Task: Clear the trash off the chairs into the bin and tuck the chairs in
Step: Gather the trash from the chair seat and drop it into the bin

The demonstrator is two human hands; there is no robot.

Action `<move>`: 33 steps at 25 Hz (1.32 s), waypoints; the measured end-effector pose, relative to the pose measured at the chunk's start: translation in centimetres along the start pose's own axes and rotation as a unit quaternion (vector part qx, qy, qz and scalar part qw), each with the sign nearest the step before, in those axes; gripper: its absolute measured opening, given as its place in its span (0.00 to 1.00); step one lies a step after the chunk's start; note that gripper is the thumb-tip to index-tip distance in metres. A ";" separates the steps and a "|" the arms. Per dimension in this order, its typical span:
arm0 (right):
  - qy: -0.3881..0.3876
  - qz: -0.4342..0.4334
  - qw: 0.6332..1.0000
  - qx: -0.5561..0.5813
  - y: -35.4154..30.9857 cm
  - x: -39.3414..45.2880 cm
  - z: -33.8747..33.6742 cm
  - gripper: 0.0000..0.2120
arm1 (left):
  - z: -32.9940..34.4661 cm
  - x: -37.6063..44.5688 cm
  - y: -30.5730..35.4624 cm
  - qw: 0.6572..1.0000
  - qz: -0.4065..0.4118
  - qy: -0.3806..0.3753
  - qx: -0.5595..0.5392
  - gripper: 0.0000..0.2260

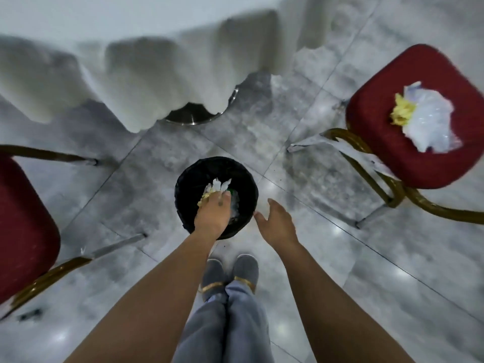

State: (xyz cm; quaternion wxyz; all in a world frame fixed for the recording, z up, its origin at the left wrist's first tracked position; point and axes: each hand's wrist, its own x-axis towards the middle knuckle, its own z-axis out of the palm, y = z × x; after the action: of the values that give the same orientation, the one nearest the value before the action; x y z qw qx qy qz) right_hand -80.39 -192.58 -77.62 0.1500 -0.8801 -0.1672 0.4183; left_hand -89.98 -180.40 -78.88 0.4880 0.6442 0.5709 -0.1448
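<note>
A round black bin (193, 176) stands on the floor in front of my feet. My left hand (212, 213) is over its mouth, closed on a wad of white and yellow trash (216, 186) that sticks out past my fingers. My right hand (277, 221) hovers just right of the bin's rim, fingers apart and empty. A red chair (379, 142) with gold legs stands at the right, pulled out from the table, with a white plastic bag and yellow scrap (424, 119) on its seat. Another red chair (23, 226) at the left edge shows a bare seat.
A table under a white draped cloth (131, 72) fills the top of the view, its metal base (193, 116) showing under the hem. Grey glossy tiles (340, 258) cover the floor. My grey shoes (230, 271) stand just behind the bin.
</note>
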 end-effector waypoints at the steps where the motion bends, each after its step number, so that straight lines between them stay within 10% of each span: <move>1: 0.018 -0.002 1.000 -0.006 0.3 -1.0 -1.8 0.31 | -0.2 -1.3 1.7 0.999 0.033 -0.006 0.040 0.25; 11: 0.234 0.070 0.970 -0.004 8.8 -0.3 -18.7 0.34 | 8.2 -4.7 19.9 0.954 0.239 -0.047 0.172 0.28; 18: 0.306 0.098 0.947 -0.005 17.5 8.3 -31.1 0.39 | 21.2 -1.4 33.6 0.958 0.214 -0.063 0.179 0.36; 33: 0.183 0.078 0.980 0.027 23.2 26.1 -43.2 0.49 | 33.3 6.0 47.6 0.997 0.070 0.027 -0.010 0.30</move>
State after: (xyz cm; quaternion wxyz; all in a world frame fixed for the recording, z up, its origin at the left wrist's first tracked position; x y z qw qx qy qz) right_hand -26.94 -207.88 -78.75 0.1682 -0.9477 -0.0567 0.2654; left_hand -34.02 -197.20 -77.34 0.4878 0.6810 0.5393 -0.0868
